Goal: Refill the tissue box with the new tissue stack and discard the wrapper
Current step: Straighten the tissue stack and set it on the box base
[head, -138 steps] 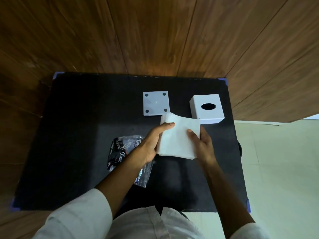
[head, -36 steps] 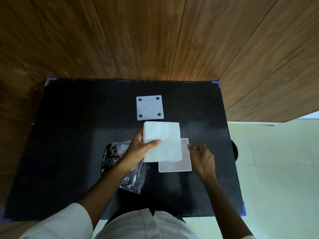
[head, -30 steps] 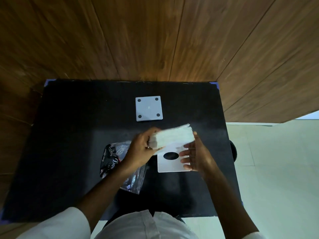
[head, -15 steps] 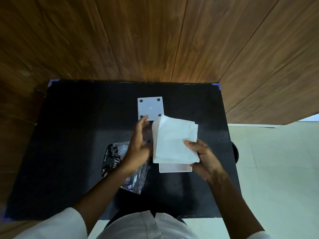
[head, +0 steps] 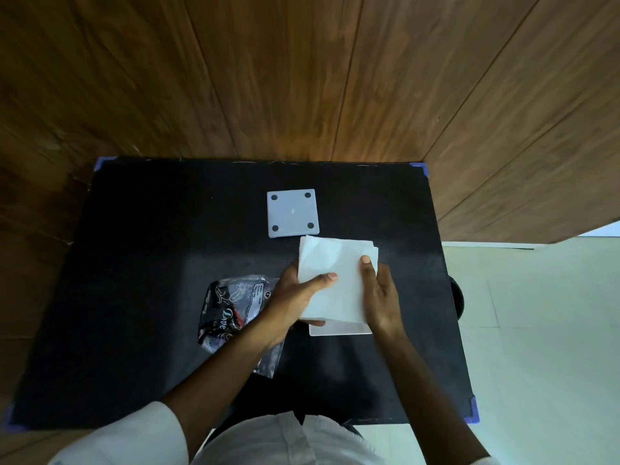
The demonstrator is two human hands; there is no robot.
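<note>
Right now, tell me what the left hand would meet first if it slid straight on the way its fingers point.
The left hand points up-right across the tissue stack it holds. Going on, it would probably meet the right hand, whose fingers rest on the stack's other side. Depth is unclear, so it might pass over them.

The left hand (head: pixel 295 297) and the right hand (head: pixel 380 293) reach forward close together, thumbs up, fingers curled in a grip.
</note>
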